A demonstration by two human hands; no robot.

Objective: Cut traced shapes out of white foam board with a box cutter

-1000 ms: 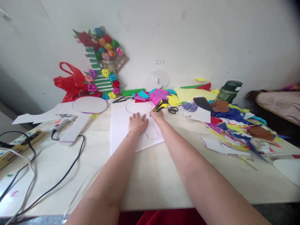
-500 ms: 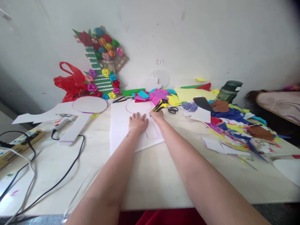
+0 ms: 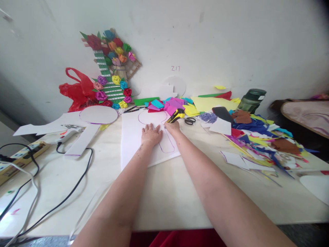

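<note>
My two hands are together at the centre of the frame: the left hand (image 3: 151,134) lies flat with its fingers spread, holding nothing and pressing on one white sheet (image 3: 131,144), and the right hand (image 3: 172,128) is closed around one yellow-and-black cutter (image 3: 177,115), whose tip is at the sheet. One purple outline (image 3: 167,152), an oval with a long strip below, is drawn there, and my left hand covers a part of it. Just right of the cutter is one pair of black scissors (image 3: 190,120). Behind the sheet lie coloured paper pieces (image 3: 173,104), too many and overlapped to count. At the right of the frame are one phone (image 3: 218,111), one green bottle (image 3: 252,100) and a heap of scraps (image 3: 267,133). At the left are one white oval piece (image 3: 99,114) and one power strip (image 3: 23,157) with cables; at upper left, one red bag (image 3: 74,91) and one flower craft (image 3: 110,72). On the wall (image 3: 205,41) I read "217", the first sign perhaps a Z; the bottle's small white label is too small to read.
</note>
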